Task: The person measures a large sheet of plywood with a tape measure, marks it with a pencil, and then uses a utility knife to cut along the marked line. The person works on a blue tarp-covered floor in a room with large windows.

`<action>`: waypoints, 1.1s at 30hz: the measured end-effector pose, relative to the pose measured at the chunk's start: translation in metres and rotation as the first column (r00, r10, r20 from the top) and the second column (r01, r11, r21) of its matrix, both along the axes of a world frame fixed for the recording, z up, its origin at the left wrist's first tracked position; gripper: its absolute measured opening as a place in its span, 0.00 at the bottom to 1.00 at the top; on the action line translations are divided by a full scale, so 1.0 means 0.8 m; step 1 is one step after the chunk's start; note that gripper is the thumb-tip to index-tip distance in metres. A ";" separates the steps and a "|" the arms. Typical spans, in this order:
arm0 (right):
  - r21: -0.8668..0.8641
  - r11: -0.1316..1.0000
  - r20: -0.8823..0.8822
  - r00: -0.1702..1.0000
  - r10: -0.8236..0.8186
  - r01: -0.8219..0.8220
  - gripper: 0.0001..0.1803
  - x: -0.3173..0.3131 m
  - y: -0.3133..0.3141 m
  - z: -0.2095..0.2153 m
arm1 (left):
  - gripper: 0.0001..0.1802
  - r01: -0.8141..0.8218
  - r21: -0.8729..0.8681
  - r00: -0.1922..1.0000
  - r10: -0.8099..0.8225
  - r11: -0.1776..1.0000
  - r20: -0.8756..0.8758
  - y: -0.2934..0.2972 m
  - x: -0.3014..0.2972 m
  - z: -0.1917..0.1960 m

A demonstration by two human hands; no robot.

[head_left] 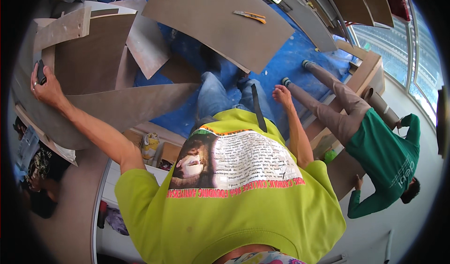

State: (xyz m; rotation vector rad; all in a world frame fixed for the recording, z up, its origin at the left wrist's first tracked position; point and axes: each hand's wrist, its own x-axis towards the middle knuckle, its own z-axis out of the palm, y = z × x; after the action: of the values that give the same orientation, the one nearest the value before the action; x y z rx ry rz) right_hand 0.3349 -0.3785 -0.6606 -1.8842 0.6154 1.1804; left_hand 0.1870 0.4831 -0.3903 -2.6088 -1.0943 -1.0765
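My left hand (47,89) is stretched far out to the left, its fingers closed round a small black object (41,73) whose kind I cannot make out. It is next to a pale wooden strip (63,29) and large brown sheets (91,53) leaning together. My right hand (282,96) hangs in front of me on the right with its fingers curled in; nothing shows in them. Ahead of me lies a large brown board (206,18), with an orange-handled utility knife (251,16) on top, away from both hands.
A person in a green shirt (384,165) bends over at the right by a wooden frame (370,69). Another person (47,179) is at the far left. Blue sheeting (281,58) covers the floor. Several boards (309,18) are stacked at the back right.
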 end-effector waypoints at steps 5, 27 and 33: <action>0.136 0.977 0.178 0.975 0.136 -0.161 0.17 0.063 0.088 0.018 | 0.14 -0.106 0.097 0.902 0.055 0.990 0.429 -0.046 -0.004 0.020; 0.670 0.498 0.458 0.834 0.308 -0.551 0.47 0.121 0.244 0.174 | 0.22 0.652 -0.312 0.758 0.587 -0.691 0.286 -0.720 0.138 -0.156; 0.831 0.533 0.128 0.988 0.090 -0.156 0.51 0.112 0.165 0.128 | 0.23 0.431 -0.478 0.895 0.299 -0.765 0.330 -0.759 0.153 -0.184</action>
State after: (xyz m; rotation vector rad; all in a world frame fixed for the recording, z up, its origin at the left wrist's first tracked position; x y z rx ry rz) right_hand 0.4248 -0.2465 -0.5580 -1.1035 -0.1717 1.1832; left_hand 0.3098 -0.1239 -0.5375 -3.2844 -4.1869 0.7507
